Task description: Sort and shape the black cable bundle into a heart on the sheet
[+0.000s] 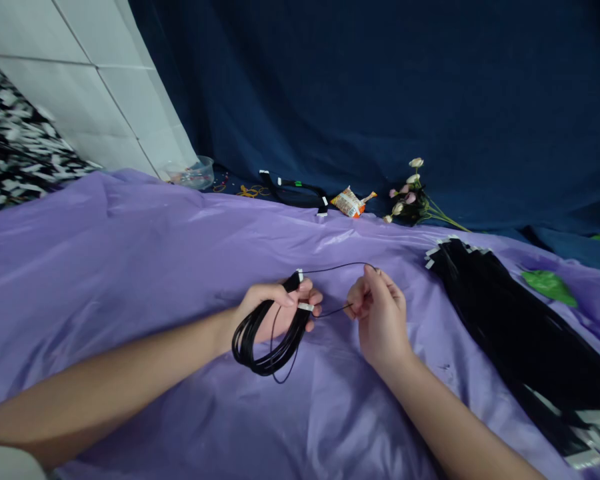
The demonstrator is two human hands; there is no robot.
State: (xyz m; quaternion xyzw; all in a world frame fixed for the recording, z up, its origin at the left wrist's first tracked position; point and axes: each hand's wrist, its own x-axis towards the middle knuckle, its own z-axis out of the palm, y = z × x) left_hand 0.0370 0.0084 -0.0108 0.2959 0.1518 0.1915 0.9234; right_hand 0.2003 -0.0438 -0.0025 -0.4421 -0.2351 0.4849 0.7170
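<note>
My left hand (285, 310) is closed around a bent bundle of thin black cables (250, 340) with white connectors at its two ends. The bundle's loop hangs below the fingers, and a single loose strand dangles under it. To the right, my right hand (377, 307) pinches a thin black wire (337, 267) that runs across from the bundle. The wire leaves near the upper white connector (301, 275) and comes back near the lower one (306, 307), making a loop between the two hands. Both hands are above the purple sheet.
A large pile of black cables (520, 333) with white ends lies at the right, beside a green leaf (550, 285). Along the back are artificial flowers (410, 193), an orange snack packet (349, 202), a black cable (295, 197) and a clear plastic bowl (197, 175). A purple sheet (170, 267) covers the surface.
</note>
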